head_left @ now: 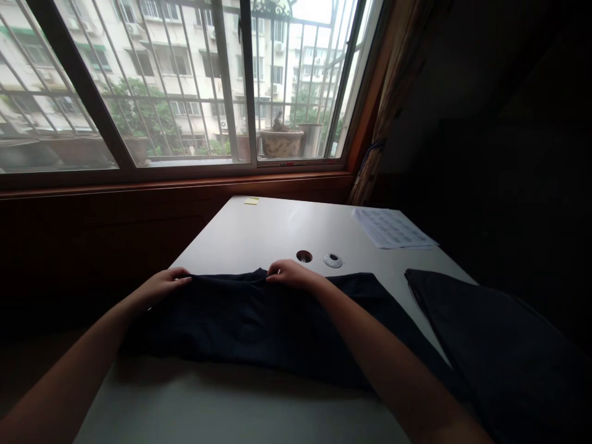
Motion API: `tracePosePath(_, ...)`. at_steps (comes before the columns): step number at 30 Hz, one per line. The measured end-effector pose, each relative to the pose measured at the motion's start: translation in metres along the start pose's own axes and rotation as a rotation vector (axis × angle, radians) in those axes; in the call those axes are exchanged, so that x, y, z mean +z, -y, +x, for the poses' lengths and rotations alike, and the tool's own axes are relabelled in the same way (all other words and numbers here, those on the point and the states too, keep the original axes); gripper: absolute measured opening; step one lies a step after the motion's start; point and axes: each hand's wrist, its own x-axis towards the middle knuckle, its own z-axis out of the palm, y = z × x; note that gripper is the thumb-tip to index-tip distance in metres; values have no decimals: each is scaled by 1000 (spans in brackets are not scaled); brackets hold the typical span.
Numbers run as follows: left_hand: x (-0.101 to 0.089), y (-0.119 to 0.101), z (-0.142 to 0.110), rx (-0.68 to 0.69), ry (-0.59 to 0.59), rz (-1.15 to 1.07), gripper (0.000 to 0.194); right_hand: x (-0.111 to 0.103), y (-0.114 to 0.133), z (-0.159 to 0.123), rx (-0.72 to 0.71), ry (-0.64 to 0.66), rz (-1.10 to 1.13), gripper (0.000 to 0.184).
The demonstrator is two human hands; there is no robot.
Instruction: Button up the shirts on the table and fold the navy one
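A dark navy garment [231, 320] lies stretched sideways across the white table [259, 234]; its exact kind is hard to make out in the dim light. At its far left corner, my left hand [169, 285] pinches the upper edge between thumb and fingers. My right hand [292, 275] grips the same edge near the middle, where the cloth peaks slightly. Between the two hands the edge sags a little. The garment's right part runs under my right forearm, toward the table's right side.
Another dark folded garment [490, 333] lies at the table's right side. Printed sheets [393, 228] rest at the back right. Beyond my right hand are a round cable hole [304, 256] and its loose cover [333, 260]. Yellow sticky notes [251, 200] lie near the back edge, below a barred window [185, 80].
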Motion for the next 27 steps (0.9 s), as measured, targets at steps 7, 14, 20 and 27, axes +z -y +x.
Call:
tracePosePath(7,-9,-9,8,-55,-131,242,46,-1,0,37,67,-70,-43,20)
tracePosePath(14,5,-5,25,7,-180,556,33,0,-23,29,182,-60,-102,38)
tracePosePath(20,11,-14,28,97,-233,674,50,-41,-57,-40,259,58,-128,46)
tracePosePath(27,87,-59,37,486,-118,716,42,-95,-115,-135,459,77,-161,42)
